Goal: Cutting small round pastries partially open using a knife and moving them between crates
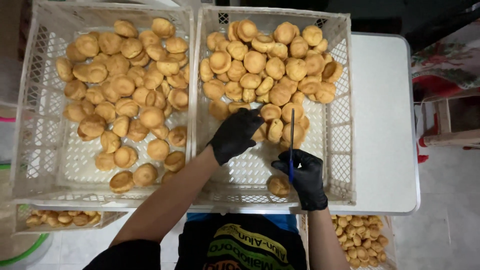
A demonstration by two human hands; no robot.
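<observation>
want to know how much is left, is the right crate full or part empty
Part empty. In the right crate the puffs pile at the far end; near the hands bare floor shows.
</observation>
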